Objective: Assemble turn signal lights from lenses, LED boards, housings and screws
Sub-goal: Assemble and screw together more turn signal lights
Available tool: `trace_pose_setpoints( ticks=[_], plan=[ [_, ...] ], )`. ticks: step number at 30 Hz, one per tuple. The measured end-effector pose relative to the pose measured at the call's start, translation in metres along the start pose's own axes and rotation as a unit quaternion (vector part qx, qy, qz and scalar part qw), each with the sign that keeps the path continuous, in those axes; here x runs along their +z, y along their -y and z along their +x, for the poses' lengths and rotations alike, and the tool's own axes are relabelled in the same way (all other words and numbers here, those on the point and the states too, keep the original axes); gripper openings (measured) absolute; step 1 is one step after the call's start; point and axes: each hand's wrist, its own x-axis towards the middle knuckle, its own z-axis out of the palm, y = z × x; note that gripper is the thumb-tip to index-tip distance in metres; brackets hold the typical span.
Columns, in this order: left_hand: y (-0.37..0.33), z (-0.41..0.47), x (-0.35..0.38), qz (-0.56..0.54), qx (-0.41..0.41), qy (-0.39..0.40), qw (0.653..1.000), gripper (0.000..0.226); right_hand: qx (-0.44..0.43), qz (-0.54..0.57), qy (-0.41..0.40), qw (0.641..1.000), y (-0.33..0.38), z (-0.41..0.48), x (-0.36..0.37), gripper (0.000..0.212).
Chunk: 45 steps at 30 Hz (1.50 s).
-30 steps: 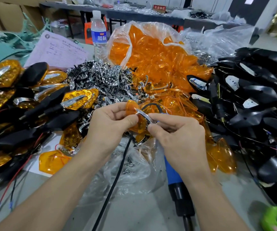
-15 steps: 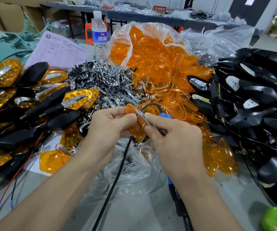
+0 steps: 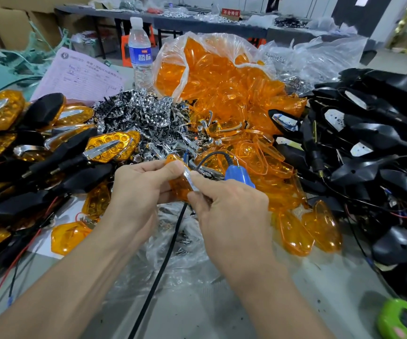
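Observation:
At the middle of the bench my left hand point(image 3: 136, 192) grips an orange lens point(image 3: 179, 189) by its upper edge. Against the face of that lens my right hand point(image 3: 231, 206) pinches a narrow chrome trim strip point(image 3: 189, 176). Behind the hands lies a heap of chrome reflector parts point(image 3: 146, 118) and a clear bag of orange lenses point(image 3: 222, 77). Black housings with wires point(image 3: 373, 143) are piled at the right. Finished amber lights point(image 3: 109, 148) lie stacked at the left.
A blue electric screwdriver point(image 3: 239, 173) with a black cord point(image 3: 163, 265) lies under my right hand. A water bottle point(image 3: 140, 55) and a pink form point(image 3: 80, 77) stand at the back. Loose lenses point(image 3: 319, 228) sit at the right, a green object point(image 3: 403, 319) at the bottom corner.
Both hands have drawn slightly nearer and lower. The chrome strip has gone from sticking out past the lens to lying along its face, and the screwdriver's blue end has come into view.

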Motion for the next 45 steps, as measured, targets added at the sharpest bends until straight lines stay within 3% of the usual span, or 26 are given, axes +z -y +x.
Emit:
trace_pose_setpoints(
  ticks=[3, 6, 9, 12, 13, 16, 19, 23, 24, 28, 33, 40, 43, 45],
  plan=[
    [0.002, 0.000, 0.001, 0.047, 0.031, -0.031, 0.998, 0.027, 0.007, 0.012, 0.000, 1.000, -0.001, 0.001, 0.000, 0.015],
    [0.003, 0.001, 0.001, 0.067, 0.051, -0.048, 0.995, 0.032, 0.025, 0.040, 0.025, 0.999, -0.001, 0.001, -0.001, 0.013],
    [0.004, 0.003, 0.002, 0.060, 0.054, -0.043, 0.996, 0.028, 0.036, 0.027, 0.058, 0.997, 0.003, -0.001, 0.001, 0.018],
    [0.002, 0.003, 0.005, 0.022, 0.020, 0.004, 1.000, 0.002, 0.017, -0.018, 0.032, 0.999, 0.006, -0.003, 0.004, 0.020],
    [0.002, 0.005, 0.002, 0.015, 0.008, 0.015, 1.000, 0.007, 0.021, -0.012, 0.026, 0.999, 0.005, -0.003, 0.006, 0.016],
    [-0.001, 0.010, -0.006, -0.026, -0.035, 0.037, 0.998, 0.012, 0.118, 0.106, 0.032, 0.987, 0.005, -0.004, 0.006, 0.018],
    [-0.003, 0.009, -0.006, -0.065, -0.038, 0.060, 0.995, 0.013, 0.226, 0.256, 0.096, 0.935, 0.005, -0.001, 0.000, 0.027],
    [-0.005, 0.005, -0.004, -0.087, -0.007, 0.106, 0.991, 0.009, 0.360, 0.492, 0.141, 0.780, 0.001, 0.006, -0.005, 0.010],
    [-0.005, 0.004, -0.003, -0.089, -0.001, 0.110, 0.990, 0.010, 0.374, 0.516, 0.143, 0.757, 0.000, 0.008, -0.005, 0.009],
    [-0.005, 0.001, -0.002, -0.096, 0.008, 0.106, 0.990, 0.013, 0.380, 0.541, 0.145, 0.736, -0.002, 0.010, -0.009, 0.008],
    [-0.006, -0.002, 0.001, -0.097, 0.006, 0.096, 0.991, 0.008, 0.381, 0.539, 0.138, 0.738, -0.004, 0.010, -0.008, 0.009],
    [-0.003, 0.000, 0.001, -0.075, 0.010, 0.088, 0.993, 0.009, 0.367, 0.497, 0.140, 0.773, -0.006, 0.009, -0.008, 0.010],
    [0.005, 0.000, 0.004, -0.008, 0.039, 0.044, 0.998, 0.014, 0.334, 0.362, 0.111, 0.863, -0.009, 0.006, -0.011, 0.012],
    [0.012, -0.001, 0.005, 0.068, 0.061, 0.042, 0.995, 0.034, 0.286, 0.253, 0.072, 0.921, -0.008, 0.003, -0.013, 0.016]
  ],
)
